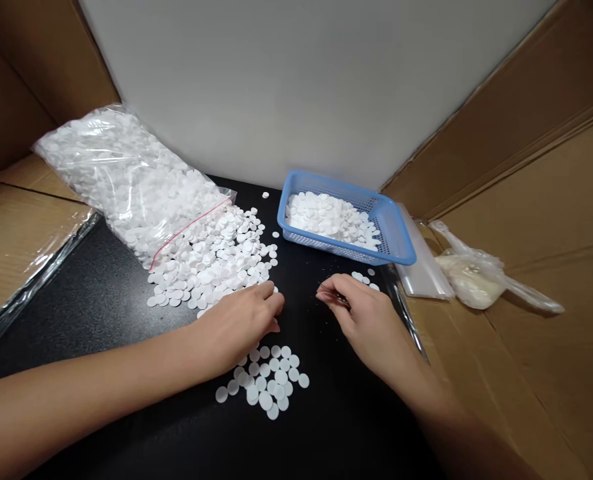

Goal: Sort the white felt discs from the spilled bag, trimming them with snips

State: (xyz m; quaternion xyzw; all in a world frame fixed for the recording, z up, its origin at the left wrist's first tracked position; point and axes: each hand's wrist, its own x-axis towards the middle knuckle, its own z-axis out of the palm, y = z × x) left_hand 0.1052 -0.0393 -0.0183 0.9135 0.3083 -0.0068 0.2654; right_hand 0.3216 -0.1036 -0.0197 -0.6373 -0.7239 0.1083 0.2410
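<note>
Small round white discs (211, 263) spill in a heap from the mouth of a clear zip bag (121, 167) with a red seal line. My left hand (244, 323) is at the heap's front right edge, its fingers curled down and closed; what they hold, if anything, is hidden. Across a short gap, my right hand (364, 317) is closed in a pinch. A sliver of something thin and dark shows between its fingers, too small to name. Nearer to me lies a loose group of discs (271, 383), partly overlapping.
Behind my right hand a blue plastic basket (406, 250) holds many white discs. A few discs (364, 279) lie in front of it. To its right are flat clear bags (426, 267) and a knotted plastic bag (476, 280) with pale contents. Cardboard walls flank the black table (126, 293).
</note>
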